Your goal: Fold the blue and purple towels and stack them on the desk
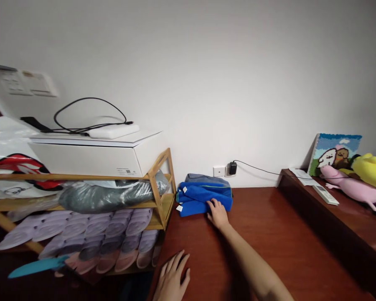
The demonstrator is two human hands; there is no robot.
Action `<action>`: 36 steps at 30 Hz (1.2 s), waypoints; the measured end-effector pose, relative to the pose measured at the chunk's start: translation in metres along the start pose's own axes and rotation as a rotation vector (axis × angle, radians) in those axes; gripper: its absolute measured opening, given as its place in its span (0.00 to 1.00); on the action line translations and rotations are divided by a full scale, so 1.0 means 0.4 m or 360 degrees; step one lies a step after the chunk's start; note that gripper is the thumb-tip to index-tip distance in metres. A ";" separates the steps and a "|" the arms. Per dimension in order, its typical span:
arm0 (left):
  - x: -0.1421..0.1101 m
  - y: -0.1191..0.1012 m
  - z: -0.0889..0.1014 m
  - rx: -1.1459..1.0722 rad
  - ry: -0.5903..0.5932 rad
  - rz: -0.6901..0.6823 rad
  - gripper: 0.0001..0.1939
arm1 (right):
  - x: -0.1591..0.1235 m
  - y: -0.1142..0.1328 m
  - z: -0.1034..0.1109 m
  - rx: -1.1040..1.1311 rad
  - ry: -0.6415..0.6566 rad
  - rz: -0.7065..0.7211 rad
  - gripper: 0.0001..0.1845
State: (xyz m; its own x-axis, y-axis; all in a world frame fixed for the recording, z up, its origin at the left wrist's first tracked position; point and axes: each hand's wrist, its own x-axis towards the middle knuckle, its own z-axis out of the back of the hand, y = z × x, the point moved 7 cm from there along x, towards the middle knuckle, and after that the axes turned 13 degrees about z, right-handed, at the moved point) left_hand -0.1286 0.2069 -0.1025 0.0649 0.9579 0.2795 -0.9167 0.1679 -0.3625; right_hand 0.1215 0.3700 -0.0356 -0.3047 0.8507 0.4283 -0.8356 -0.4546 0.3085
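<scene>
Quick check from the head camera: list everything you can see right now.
folded blue towels: one stack, blue, on reddish-brown wooden surface by the wall
folded cloth: one, grey, behind the towels
bamboo rack: one, pale wood, left
slippers: many, lilac and pink, on the rack
bagged item: one, dark grey, on the rack
box: one, white, on the rack
cable: one, black, on the box
charger: one, black, in wall socket
picture: one, multicoloured, on raised ledge, right
plush toys: two, pink and yellow, on the ledge
remote control: one, white, on the ledge
left hand: one, on the wooden surface
right hand: one, on the towels
</scene>
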 end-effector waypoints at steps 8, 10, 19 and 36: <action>0.003 0.022 -0.026 0.0000 0.0052 0.0013 0.25 | 0.137 -0.051 -0.035 -0.0061 0.0250 -0.0120 0.49; 0.004 0.022 -0.025 -0.0016 0.0055 0.0013 0.25 | 0.134 -0.029 -0.039 -0.0063 0.0176 -0.0064 0.48; 0.000 0.032 -0.042 0.0015 -0.0011 -0.0015 0.25 | 0.077 0.052 -0.067 0.0044 0.0200 0.0149 0.36; 0.003 0.017 -0.027 -0.0009 0.0012 -0.0003 0.26 | -0.142 0.069 -0.042 0.1507 0.0302 -0.0606 0.18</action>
State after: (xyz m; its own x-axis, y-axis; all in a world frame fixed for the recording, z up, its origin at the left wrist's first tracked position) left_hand -0.1306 0.2117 -0.1141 0.0693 0.9593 0.2737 -0.9143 0.1708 -0.3673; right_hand 0.1081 0.3136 -0.0658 -0.2313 0.9717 0.0472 -0.2155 -0.0985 0.9715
